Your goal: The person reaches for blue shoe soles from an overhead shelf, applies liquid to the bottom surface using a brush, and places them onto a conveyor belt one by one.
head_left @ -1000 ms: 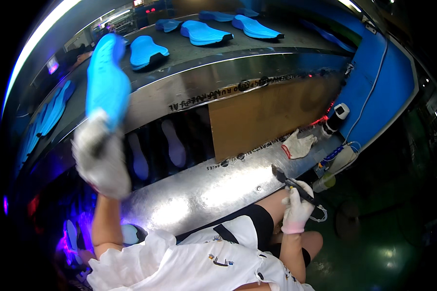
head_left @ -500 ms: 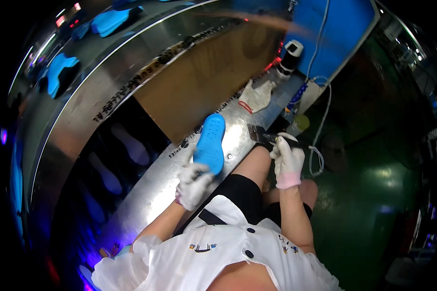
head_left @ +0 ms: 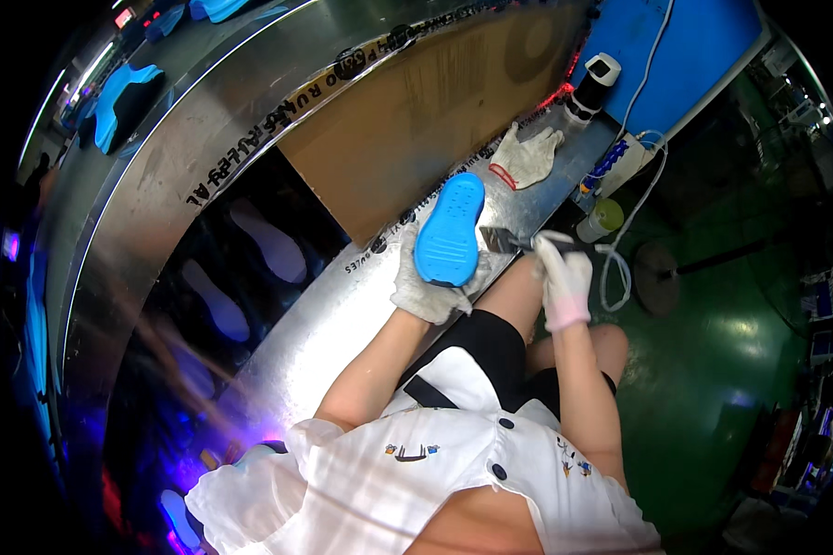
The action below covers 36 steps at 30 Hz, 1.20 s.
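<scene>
A blue shoe sole [head_left: 453, 222], dotted with small holes toward its far end and ridged near the heel, rests in my left hand [head_left: 430, 294]. That hand wears a whitish knit glove, and its fingers curl round the heel from beneath. Just to the right, my gloved right hand [head_left: 565, 277] is closed on a flat brush [head_left: 504, 240]. The dark, wide end of this brush points at the sole, with a gap between them. Part of its handle is hidden by my fingers.
A spare white glove [head_left: 528, 157] lies on the metal ledge [head_left: 319, 347]. Behind stand a cardboard sheet [head_left: 426, 120] and a white-and-black bottle [head_left: 592, 88]. A pale cable [head_left: 662, 157] hangs at right by a yellow-green container [head_left: 602, 220]. More blue soles [head_left: 120, 102] sit on the far-left conveyor.
The view has shifted, moving the scene rightward and up. My left hand now supports the sole from beneath, its heel showing fully. My right hand with the brush is slightly closer to the sole.
</scene>
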Tool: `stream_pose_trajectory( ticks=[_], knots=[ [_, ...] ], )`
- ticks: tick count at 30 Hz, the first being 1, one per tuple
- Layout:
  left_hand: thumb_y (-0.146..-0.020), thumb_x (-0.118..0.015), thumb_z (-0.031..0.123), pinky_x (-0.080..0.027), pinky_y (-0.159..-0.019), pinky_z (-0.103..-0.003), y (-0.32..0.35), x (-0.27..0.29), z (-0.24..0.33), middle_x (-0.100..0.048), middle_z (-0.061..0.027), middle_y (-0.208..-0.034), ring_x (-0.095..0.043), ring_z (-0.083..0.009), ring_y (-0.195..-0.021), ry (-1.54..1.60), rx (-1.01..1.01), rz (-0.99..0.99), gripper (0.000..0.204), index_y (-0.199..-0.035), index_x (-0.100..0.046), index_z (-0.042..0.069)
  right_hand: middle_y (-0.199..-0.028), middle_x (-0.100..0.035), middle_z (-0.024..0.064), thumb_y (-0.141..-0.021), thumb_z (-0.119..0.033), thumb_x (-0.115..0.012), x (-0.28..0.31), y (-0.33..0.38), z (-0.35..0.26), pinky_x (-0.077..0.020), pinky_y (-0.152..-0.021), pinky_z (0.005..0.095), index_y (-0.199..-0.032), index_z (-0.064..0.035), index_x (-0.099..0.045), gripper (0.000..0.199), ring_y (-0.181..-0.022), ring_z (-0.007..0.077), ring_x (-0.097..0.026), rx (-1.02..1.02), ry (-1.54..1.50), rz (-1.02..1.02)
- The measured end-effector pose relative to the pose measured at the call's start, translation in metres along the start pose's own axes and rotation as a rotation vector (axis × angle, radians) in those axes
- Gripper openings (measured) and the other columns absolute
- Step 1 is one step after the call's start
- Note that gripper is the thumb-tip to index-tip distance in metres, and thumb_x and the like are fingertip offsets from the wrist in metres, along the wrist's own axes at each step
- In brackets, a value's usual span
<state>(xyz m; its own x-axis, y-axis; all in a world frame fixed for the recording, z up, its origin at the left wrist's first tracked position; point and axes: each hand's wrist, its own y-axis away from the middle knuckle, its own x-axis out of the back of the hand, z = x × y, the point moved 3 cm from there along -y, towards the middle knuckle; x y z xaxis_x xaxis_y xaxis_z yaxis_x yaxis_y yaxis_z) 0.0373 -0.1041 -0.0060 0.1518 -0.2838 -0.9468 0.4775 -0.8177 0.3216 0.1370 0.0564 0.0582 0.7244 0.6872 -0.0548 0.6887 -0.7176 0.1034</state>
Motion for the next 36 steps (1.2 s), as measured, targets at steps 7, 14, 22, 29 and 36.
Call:
stream_pose_trajectory(
  ticks=[7,14,22,29,36],
  knots=[
    [-0.090,-0.041,0.078,-0.052,-0.097,-0.051,0.017,-0.048,-0.021,-0.058,-0.0222,-0.131,-0.061,-0.0400,-0.112,-0.131,-0.251,-0.136,0.092,-0.144,-0.044,0.003,-0.073,-0.065,0.0116,-0.083,-0.019,-0.073,-0.059,0.013,-0.052,-0.0527,-0.062,0.0408,-0.093,-0.0125,-0.067,0.014,-0.069,0.0311,-0.066,0.965,0.809,-0.032],
    [-0.091,-0.049,0.071,-0.055,-0.095,-0.044,0.046,-0.062,-0.021,-0.062,-0.0177,-0.126,-0.064,-0.0332,-0.110,-0.186,-0.110,-0.366,0.082,-0.142,-0.047,0.007,-0.080,-0.065,0.0134,-0.083,-0.007,-0.073,-0.041,0.043,-0.099,-0.0538,-0.067,0.0374,-0.096,-0.0023,-0.068,0.014,-0.070,0.0302,-0.065,0.990,0.554,-0.070],
    [-0.093,-0.054,0.058,-0.041,-0.111,-0.048,0.041,-0.059,-0.028,-0.052,-0.0166,-0.141,-0.051,-0.0330,-0.128,-0.129,-0.107,-0.532,0.075,-0.145,-0.043,0.006,-0.085,-0.071,0.0085,-0.081,-0.002,-0.077,-0.038,0.054,-0.100,-0.0548,-0.066,0.0313,-0.095,-0.0057,-0.070,0.016,-0.070,0.0196,-0.067,0.522,0.137,-0.163],
    [-0.095,-0.052,0.059,-0.042,-0.110,-0.049,0.019,-0.020,-0.016,-0.051,-0.0172,-0.142,-0.053,-0.0346,-0.125,-0.567,-0.297,-0.277,0.076,-0.148,-0.039,0.006,-0.088,-0.070,0.0092,-0.083,-0.005,-0.071,-0.055,0.095,-0.100,-0.0541,-0.065,0.0345,-0.098,-0.0065,-0.070,0.015,-0.075,0.0266,-0.068,1.077,0.558,-0.436],
    [-0.084,-0.050,0.079,-0.057,-0.090,-0.049,0.053,-0.076,-0.014,-0.060,-0.0232,-0.126,-0.065,-0.0367,-0.106,-0.179,-0.177,-0.316,0.096,-0.142,-0.045,0.003,-0.099,-0.071,0.0136,-0.081,-0.005,-0.074,-0.042,0.091,-0.086,-0.0547,-0.071,0.0370,-0.101,-0.0045,-0.070,0.020,-0.077,0.0278,-0.068,1.131,0.486,-0.366]
  ],
)
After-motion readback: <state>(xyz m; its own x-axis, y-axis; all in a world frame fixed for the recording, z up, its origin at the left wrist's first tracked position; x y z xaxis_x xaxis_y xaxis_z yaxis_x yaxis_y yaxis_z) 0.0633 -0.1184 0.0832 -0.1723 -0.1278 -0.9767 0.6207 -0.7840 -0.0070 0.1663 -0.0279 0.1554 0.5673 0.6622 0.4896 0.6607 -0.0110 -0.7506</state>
